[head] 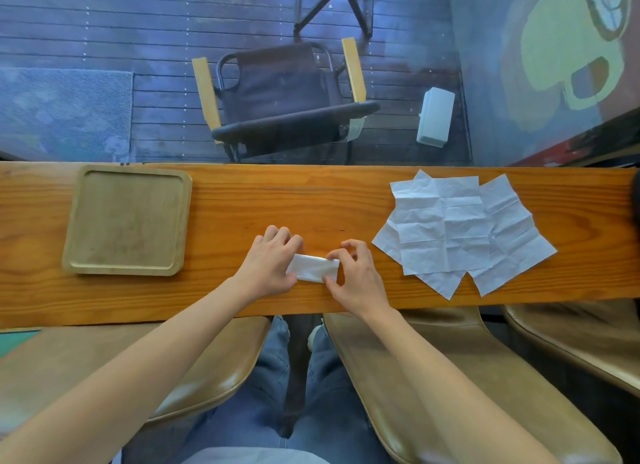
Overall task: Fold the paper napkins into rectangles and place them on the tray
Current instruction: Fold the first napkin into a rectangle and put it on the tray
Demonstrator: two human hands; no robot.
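Observation:
A small white folded napkin [313,269] lies on the wooden counter [225,200], folded to a narrow rectangle. My left hand [272,263] presses on its left end with the fingers curled over it. At its right end, my right hand [358,275] pinches the edge between thumb and fingers. Several unfolded, creased white napkins [457,231] lie overlapping to the right. A square wooden tray [126,219] sits at the left of the counter with nothing on it.
Beyond a glass pane behind the counter stand a dark folding chair [280,96] and a white box [435,117] on a deck. Tan stool seats [433,377] are below the counter's near edge, beside my legs.

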